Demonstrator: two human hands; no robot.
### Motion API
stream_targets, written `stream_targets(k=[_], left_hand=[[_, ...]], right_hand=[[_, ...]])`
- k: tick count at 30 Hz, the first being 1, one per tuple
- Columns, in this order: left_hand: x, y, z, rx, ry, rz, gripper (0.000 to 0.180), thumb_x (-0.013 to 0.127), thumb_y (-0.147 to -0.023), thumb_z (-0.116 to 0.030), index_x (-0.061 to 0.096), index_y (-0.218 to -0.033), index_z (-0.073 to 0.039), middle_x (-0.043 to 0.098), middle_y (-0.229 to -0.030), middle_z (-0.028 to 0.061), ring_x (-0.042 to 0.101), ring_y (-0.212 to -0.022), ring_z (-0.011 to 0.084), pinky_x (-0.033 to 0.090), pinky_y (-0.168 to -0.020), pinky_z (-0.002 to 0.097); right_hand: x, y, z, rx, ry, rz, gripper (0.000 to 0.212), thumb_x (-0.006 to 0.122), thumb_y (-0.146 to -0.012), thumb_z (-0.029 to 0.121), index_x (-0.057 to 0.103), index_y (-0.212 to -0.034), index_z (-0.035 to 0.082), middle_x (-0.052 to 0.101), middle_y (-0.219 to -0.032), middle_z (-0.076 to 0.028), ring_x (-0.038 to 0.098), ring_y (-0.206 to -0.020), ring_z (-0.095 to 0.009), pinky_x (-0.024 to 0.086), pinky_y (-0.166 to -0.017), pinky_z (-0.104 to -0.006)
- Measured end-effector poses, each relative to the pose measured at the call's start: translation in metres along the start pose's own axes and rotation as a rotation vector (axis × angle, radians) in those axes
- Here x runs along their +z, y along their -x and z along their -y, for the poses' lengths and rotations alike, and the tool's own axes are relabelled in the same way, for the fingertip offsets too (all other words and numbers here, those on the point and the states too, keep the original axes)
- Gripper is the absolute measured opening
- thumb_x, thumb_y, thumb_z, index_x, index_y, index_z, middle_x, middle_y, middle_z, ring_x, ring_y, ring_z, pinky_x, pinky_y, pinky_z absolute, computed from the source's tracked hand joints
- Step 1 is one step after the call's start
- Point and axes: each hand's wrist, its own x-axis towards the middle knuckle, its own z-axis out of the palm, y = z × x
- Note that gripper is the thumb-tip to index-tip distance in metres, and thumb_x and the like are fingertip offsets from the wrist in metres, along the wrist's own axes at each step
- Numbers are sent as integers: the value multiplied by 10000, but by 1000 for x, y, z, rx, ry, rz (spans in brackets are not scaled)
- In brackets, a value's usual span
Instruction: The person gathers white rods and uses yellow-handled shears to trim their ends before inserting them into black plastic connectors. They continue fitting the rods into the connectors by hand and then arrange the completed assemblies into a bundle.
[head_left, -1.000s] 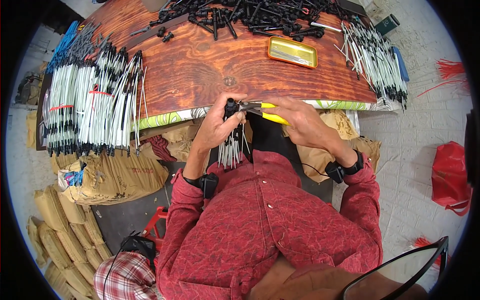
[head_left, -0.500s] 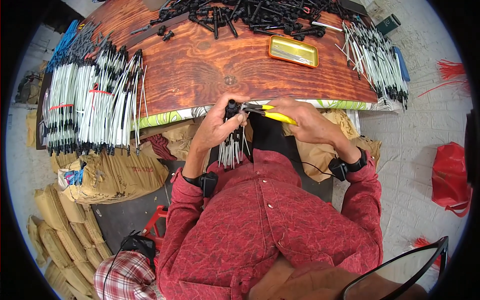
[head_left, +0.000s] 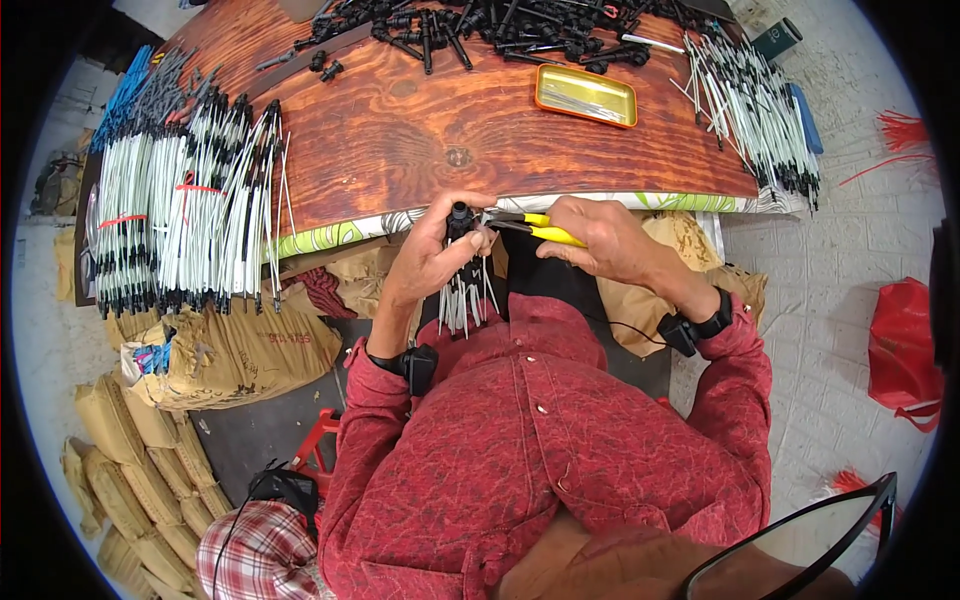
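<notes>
Just in front of the table's near edge, my left hand (head_left: 432, 252) is closed round a black plastic fitting (head_left: 461, 220) with several thin white tubes (head_left: 464, 306) hanging below it. My right hand (head_left: 608, 240) grips pliers with yellow handles (head_left: 556, 236). The black jaws of the pliers reach to the side of the fitting, between my left thumb and forefinger. What exactly the jaws pinch there is too small to make out.
Bundles of white tubes with black ends (head_left: 190, 220) lie at the table's left, another heap (head_left: 752, 115) at its right. Black fittings (head_left: 500, 32) are piled at the back beside a yellow tin of thin metal pins (head_left: 586, 84). Brown paper sacks (head_left: 240, 355) stand below left.
My right hand's fingers have shifted a little on the yellow handles. The fitting and my left hand stay in nearly the same place; the whole view has moved slightly.
</notes>
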Motion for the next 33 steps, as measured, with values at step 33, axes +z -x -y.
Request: stream_targets(k=[33], left_hand=[[29, -31, 19, 11, 55, 50, 409, 658, -945, -175, 540, -1283, 22, 631, -895, 48, 602, -785, 100, 484, -711, 240]], right_hand=[[-24, 52, -30, 222, -545, 59, 472, 622, -941, 448, 545, -1142, 28, 573, -665, -36, 563, -528, -154, 480, -513, -304]])
